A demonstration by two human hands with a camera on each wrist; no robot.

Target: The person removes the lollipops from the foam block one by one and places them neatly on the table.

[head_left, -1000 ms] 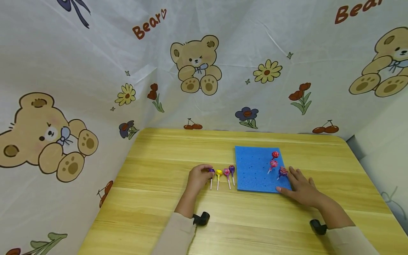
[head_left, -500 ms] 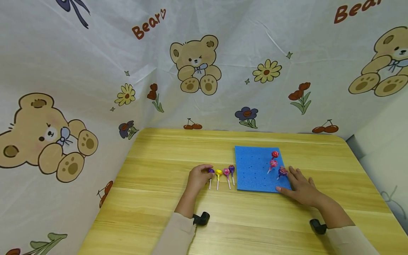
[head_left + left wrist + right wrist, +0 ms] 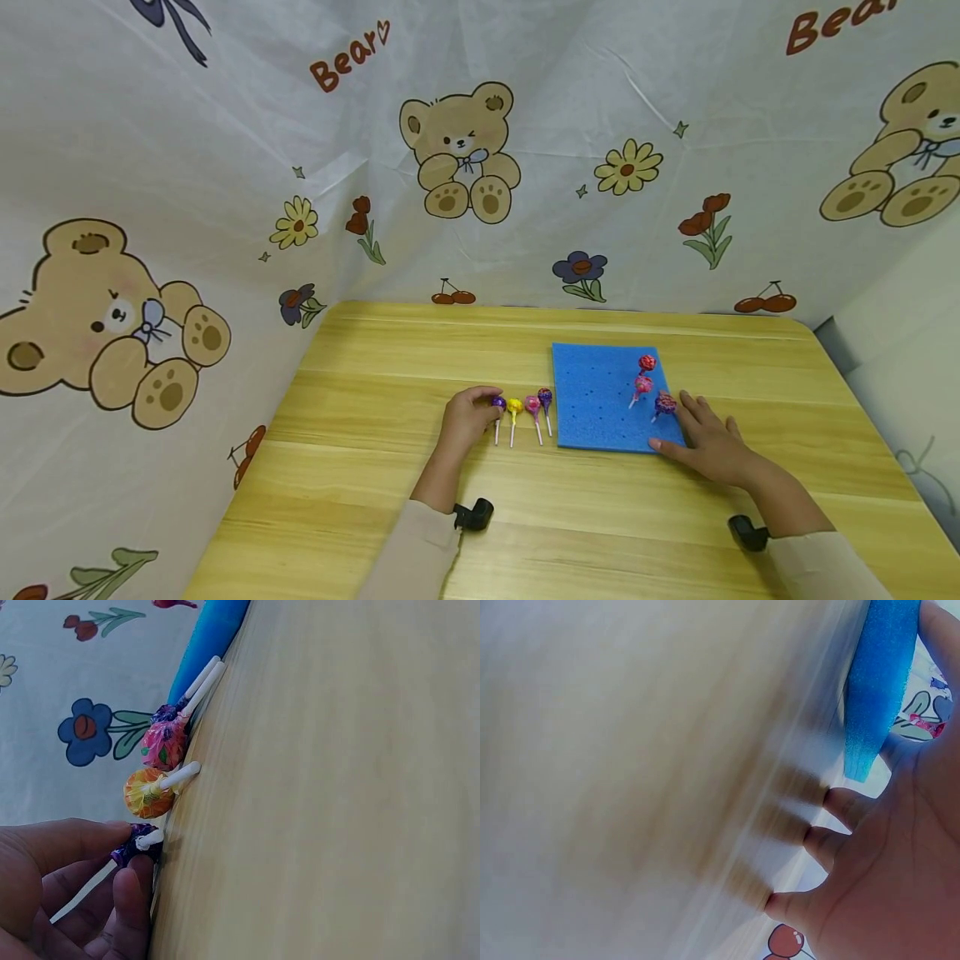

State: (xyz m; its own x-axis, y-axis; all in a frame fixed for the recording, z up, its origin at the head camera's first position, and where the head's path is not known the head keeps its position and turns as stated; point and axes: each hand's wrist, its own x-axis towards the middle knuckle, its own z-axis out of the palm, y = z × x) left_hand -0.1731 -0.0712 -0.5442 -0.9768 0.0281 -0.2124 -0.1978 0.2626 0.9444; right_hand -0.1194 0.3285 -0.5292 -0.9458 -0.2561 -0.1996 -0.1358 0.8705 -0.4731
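Observation:
My left hand (image 3: 467, 419) pinches the head of a purple lollipop (image 3: 137, 846) between thumb and fingertips, its stick pointing toward me. A second white stick (image 3: 81, 892) shows behind those fingers; what it belongs to is hidden. To the right lie a yellow lollipop (image 3: 514, 407), a pink lollipop (image 3: 532, 406) and another purple lollipop (image 3: 545, 398), side by side on the table. With fingers spread, my right hand (image 3: 712, 446) rests at the right edge of a blue foam board (image 3: 592, 425), thumb on its near corner and other fingertips on the tabletop.
Three lollipops stand in the foam's right part: a red lollipop (image 3: 647, 363), a pink lollipop (image 3: 642, 385) and a dark pink-purple lollipop (image 3: 664, 404). Small holes dot the rest of the board. A bear-print cloth (image 3: 525, 250) hangs behind the wooden table (image 3: 390, 358).
The pinched purple lollipop shifts slightly left, then back right toward the yellow one. The right hand and foam board stay where they were.

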